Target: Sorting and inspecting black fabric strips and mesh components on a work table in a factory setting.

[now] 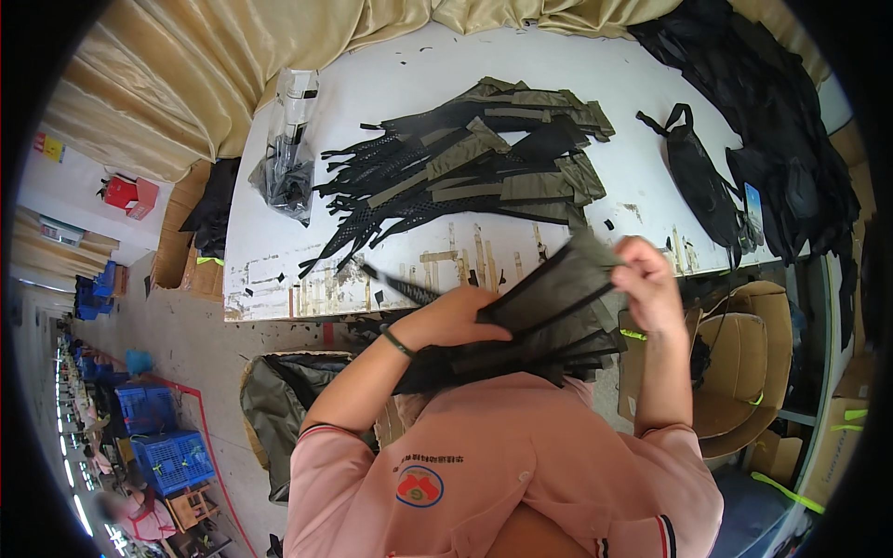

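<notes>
From the head camera, the left hand (446, 319) grips the near end of a fanned stack of olive and black fabric strap pieces (549, 316) in front of the chest, while the right hand (646, 284) pinches its upper corner with closed fingers. The pieces look light, limp and prone to sliding apart, so pinching the bundled end seems safest. More cut pieces (474, 167) lie on the white table (372, 93).

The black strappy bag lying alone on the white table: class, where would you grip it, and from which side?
Probably by the strap loop at the far end of the black bag. The loop lies open and flat on the white table, clear of the fabric pile, so fingers coming from the far side can hook through it.
</notes>
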Available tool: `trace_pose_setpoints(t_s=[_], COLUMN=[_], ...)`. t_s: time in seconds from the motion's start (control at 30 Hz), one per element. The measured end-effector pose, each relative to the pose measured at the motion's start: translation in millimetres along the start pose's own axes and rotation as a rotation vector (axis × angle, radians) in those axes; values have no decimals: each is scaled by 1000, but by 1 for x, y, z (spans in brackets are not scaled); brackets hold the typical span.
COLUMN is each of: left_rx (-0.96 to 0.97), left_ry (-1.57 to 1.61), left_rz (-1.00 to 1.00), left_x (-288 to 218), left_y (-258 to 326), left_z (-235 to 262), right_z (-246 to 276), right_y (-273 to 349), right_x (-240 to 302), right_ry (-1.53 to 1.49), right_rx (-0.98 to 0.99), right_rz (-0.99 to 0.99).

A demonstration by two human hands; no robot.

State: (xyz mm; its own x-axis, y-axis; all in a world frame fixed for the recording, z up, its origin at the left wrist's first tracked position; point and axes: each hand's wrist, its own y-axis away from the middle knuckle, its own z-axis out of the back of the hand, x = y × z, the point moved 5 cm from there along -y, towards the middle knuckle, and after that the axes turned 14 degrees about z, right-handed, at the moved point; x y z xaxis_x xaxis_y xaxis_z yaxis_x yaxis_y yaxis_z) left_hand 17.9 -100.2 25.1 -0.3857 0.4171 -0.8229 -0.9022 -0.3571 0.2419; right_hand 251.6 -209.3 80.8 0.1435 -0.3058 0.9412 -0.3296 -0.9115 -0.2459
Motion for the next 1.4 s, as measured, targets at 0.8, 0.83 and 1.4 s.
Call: trace_pose_setpoints(t_s=[0.8, 0.83, 1.4], left_rx=[-218, -476, -368], left_ry=[-112, -171, 228], left_rz=[0, -98, -8], left_x=[-8, -20, -10], left_y=[-54, -42, -82], left_z=[12, 29, -8], right_z=[19, -8, -38], right_y=[-102, -84, 1], right_x=[-112, -98, -54], right_ry=[1273, 1145, 1045], right_rx=[-3, 49, 400], right_rz=[383, 455, 618])
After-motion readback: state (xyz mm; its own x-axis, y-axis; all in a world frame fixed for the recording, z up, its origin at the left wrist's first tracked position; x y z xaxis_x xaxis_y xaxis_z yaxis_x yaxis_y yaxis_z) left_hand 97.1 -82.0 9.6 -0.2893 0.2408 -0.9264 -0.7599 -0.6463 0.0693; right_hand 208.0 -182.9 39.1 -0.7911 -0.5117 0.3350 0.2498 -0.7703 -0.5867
